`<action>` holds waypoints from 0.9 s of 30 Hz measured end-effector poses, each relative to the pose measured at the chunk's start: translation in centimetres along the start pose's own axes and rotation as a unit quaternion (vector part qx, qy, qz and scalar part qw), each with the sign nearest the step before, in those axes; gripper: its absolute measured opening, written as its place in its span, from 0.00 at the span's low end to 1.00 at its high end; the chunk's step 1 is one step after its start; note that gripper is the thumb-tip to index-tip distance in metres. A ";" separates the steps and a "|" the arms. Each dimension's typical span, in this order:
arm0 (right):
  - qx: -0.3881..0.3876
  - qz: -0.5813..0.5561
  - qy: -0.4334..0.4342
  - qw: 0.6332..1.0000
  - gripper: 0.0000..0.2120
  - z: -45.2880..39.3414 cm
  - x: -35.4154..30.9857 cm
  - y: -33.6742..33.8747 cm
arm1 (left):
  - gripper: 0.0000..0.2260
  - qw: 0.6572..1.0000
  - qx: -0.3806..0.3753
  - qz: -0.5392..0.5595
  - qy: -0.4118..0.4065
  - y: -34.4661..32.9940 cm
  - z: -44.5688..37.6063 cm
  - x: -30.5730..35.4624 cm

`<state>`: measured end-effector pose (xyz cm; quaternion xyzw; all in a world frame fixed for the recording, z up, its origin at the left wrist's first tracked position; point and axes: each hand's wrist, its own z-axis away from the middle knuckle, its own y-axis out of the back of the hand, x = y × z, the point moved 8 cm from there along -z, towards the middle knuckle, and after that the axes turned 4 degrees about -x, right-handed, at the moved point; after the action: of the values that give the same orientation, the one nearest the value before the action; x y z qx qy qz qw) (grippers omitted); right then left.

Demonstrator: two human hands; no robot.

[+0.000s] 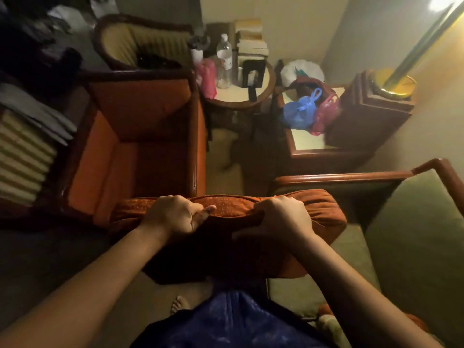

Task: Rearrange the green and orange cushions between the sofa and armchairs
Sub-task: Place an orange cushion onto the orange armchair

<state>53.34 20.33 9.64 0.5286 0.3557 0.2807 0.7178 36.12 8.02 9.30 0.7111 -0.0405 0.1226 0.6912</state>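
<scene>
I hold an orange cushion (236, 209) in the air in front of me, its top edge level. My left hand (175, 217) grips that edge left of centre and my right hand (283, 219) grips it right of centre. Ahead on the left stands an orange armchair (140, 136) with a bare seat base and wooden arms. To the right is the green sofa (411, 234), with a wood-trimmed arm; the cushion hangs over its left end. A second armchair (140, 41), beige and striped, stands farther back.
A round side table (241, 96) carries a water bottle (224, 61), a pink pouch and a dark stand. A square table (308, 144) holds a blue bag (300, 110) and a red bag. Striped beige cushions (22, 156) lie at left. A lamp base (391, 84) stands at right.
</scene>
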 end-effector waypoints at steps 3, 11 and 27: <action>-0.003 0.017 0.061 0.998 0.41 -2.7 -6.9 0.5 | 0.36 0.999 0.003 0.022 0.037 2.3 4.9 -5.1; 0.026 0.040 0.134 0.990 0.31 -8.4 -22.4 1.7 | 0.30 0.998 0.043 0.029 0.028 8.7 13.5 -16.6; -0.031 -0.037 0.146 0.988 0.33 -31.1 -30.8 2.2 | 0.27 0.998 0.055 0.025 0.031 14.5 4.6 -38.4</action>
<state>10.01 14.37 12.52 0.4462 0.4671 0.3390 0.6840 -3.75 -1.43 14.48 0.7425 -0.0303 0.1635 0.6489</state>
